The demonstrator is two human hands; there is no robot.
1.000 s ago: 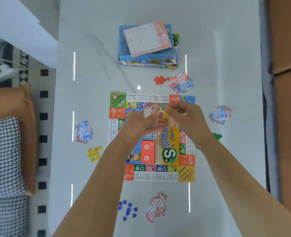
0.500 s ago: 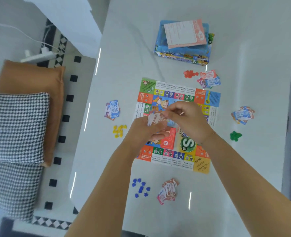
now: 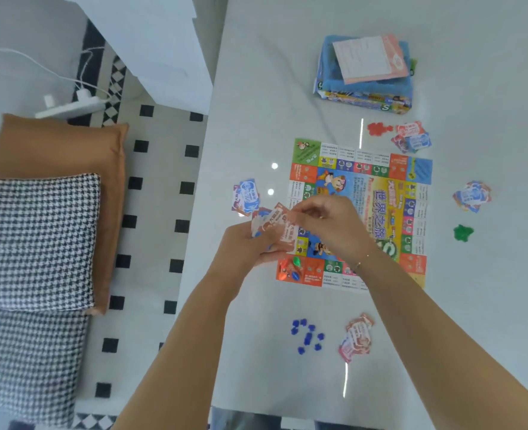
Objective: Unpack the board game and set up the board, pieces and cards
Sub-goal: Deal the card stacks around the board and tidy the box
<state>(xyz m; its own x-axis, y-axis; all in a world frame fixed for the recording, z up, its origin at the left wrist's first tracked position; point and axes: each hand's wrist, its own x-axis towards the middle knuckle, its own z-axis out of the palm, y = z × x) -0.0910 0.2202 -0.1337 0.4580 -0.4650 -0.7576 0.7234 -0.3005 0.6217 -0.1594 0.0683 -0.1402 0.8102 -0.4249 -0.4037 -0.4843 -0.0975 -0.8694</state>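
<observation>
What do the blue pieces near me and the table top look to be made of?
Blue pieces: likely moulded plastic, saturated uniform colour, small chunky shapes. Table top: looks like polished white stone or a glossy marble-look surface; it mirrors ceiling lights and shows faint veins.

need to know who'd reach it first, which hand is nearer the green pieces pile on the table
Right. The right hand is over the board's left half, toward the green pieces beyond its right edge. The left hand, holding cards, sits off the board's left edge, farther away.
</observation>
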